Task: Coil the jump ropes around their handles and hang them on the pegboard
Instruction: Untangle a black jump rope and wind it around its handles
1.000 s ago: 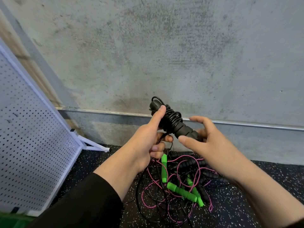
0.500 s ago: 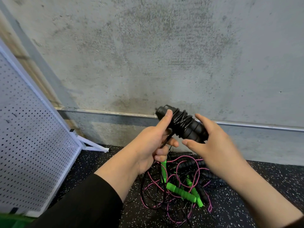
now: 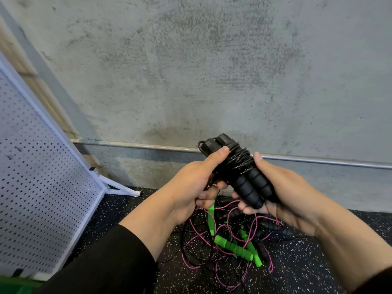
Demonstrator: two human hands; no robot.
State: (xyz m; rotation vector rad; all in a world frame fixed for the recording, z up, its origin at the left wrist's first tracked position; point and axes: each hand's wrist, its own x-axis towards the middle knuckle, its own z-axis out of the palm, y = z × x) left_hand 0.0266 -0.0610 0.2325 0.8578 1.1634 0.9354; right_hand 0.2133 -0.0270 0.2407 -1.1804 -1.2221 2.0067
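Two black foam handles [image 3: 252, 186] lie side by side with black cord [image 3: 239, 162] wound around their upper part. My right hand [image 3: 282, 192] cradles the lower ends of the handles, thumb against the coil. My left hand [image 3: 193, 185] grips the upper part, thumb pressed along the handles, and its lower fingers pinch the loose cord that runs down to the floor. Below my hands a tangle of ropes lies on the floor: green handles [image 3: 233, 248], pink cord [image 3: 231, 232] and more black handles [image 3: 273, 227]. The white pegboard [image 3: 42, 177] stands at the left.
A bare concrete wall [image 3: 212, 71] with a metal pipe [image 3: 318, 161] along its base fills the background. The floor [image 3: 307, 268] is dark speckled rubber. The pegboard's white foot [image 3: 121, 187] juts out onto the floor near the wall.
The bundle has turned so its foam ends point down toward me. My right hand went from open fingers beside the handles to cradling them; more cord sits wound on the handles.
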